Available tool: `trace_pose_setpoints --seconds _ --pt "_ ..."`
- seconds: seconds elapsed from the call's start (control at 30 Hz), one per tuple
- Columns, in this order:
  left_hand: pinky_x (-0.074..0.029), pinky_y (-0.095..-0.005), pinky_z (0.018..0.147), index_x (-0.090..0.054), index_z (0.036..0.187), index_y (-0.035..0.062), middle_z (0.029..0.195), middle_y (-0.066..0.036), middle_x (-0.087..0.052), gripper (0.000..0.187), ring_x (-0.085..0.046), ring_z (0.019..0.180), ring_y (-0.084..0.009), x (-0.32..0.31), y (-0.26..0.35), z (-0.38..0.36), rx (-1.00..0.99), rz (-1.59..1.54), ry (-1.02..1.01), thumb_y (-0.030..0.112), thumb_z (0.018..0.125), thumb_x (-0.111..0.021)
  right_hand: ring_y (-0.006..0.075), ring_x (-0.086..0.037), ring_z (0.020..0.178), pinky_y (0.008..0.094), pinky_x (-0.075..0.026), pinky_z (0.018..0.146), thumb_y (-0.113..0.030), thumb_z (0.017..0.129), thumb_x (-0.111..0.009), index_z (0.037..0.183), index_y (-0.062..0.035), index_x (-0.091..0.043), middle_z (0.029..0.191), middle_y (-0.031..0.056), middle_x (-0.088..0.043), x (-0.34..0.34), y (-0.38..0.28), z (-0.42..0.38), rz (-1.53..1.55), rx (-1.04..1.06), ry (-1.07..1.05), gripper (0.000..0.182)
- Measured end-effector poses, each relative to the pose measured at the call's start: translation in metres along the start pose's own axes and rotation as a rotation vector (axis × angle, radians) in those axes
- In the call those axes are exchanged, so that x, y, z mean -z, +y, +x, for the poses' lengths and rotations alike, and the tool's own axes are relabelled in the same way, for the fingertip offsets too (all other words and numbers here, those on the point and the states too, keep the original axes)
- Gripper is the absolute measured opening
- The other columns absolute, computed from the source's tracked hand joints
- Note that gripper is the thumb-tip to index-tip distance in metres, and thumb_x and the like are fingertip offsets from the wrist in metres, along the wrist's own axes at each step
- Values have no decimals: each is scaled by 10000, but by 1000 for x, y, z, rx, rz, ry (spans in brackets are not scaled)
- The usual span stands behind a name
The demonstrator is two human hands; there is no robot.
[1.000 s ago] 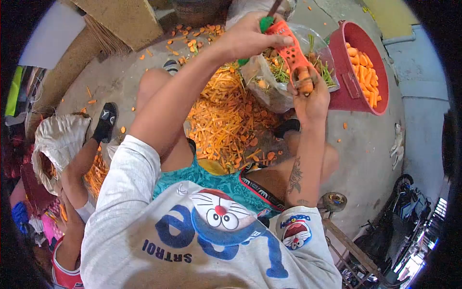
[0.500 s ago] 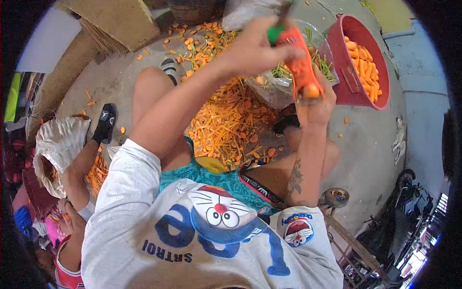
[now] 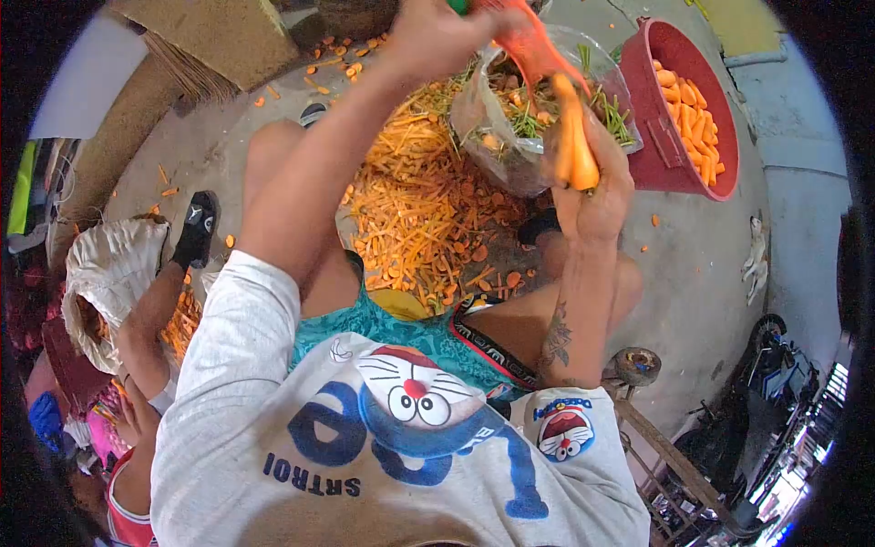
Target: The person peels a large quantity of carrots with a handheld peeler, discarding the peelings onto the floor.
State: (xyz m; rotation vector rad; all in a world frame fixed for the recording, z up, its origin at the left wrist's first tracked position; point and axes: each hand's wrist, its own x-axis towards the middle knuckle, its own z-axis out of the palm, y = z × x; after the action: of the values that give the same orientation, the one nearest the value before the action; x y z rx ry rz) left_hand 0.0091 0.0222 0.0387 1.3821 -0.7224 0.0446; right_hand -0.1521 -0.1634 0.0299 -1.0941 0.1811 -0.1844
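Observation:
My left hand [image 3: 442, 41], at the top edge, grips an orange-red forked peeler [image 3: 533, 50] with a green part at its handle end. The peeler is blurred, and its two prongs point toward my right hand [image 3: 597, 187]. That hand is closed around a peeled-looking orange carrot [image 3: 574, 146] with a split shape, its thick end toward me. Behind the carrot, a clear plastic bag [image 3: 474, 105] holds green stalks and scraps. A broad heap of carrot peelings and slices [image 3: 419, 210] covers the floor between my legs.
A red tub [image 3: 652, 105] of peeled carrots stands at the upper right. At left are a white woven sack [image 3: 114, 260] and another person's leg [image 3: 150, 319]. A wooden frame with a small wheel [image 3: 638, 365] is beside my right elbow. A twig broom [image 3: 187, 68] leans at upper left.
My left hand and the peeler have moved up and away from me, partly out of view. The carrot, mostly covered by the peeler before, now shows along its length in my right hand.

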Motion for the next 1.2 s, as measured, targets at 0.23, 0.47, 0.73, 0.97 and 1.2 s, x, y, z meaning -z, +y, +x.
trace_pose_setpoints --seconds 0.23,0.47,0.73,0.97,1.2 --pt "-539 -314 641 -609 950 38 805 -2 -614 236 -593 685 -116 -25 23 -15 118 -548 19 197 931 -782 143 -617 824 251 -508 661 -280 1039 -516 1394 61 -536 1039 79 -647 -17 -2 -1 85 -49 127 492" --pt "-536 -289 611 -615 992 31 812 -31 -668 122 -649 677 -141 20 -8 5 187 -13 126 105 963 -707 162 -645 783 273 -527 634 -225 1027 -497 1429 97 -497 1113 121 -675 10 -1 3 296 -71 -343 515" --pt "-521 -273 636 -654 973 39 838 -5 -676 168 -626 699 -109 -2 -1 0 17 -11 91 127 903 -779 105 -561 734 205 -398 521 -239 1047 -493 1419 44 -509 1014 71 -634 -10 -8 -6 0 -37 54 468" --pt "-525 -292 617 -598 972 22 820 -23 -643 251 -630 692 -116 -45 26 -23 16 -318 263 176 917 -789 105 -564 746 236 -432 574 -264 1044 -511 1405 49 -525 1093 88 -657 -33 -12 -2 96 -16 250 478" --pt "-534 -310 624 -591 956 39 826 -51 -662 119 -666 723 -117 9 5 6 117 -165 210 41 940 -709 225 -641 1159 333 -510 975 -199 1023 -507 1398 97 -520 1332 179 -626 29 6 10 385 -145 -291 477"
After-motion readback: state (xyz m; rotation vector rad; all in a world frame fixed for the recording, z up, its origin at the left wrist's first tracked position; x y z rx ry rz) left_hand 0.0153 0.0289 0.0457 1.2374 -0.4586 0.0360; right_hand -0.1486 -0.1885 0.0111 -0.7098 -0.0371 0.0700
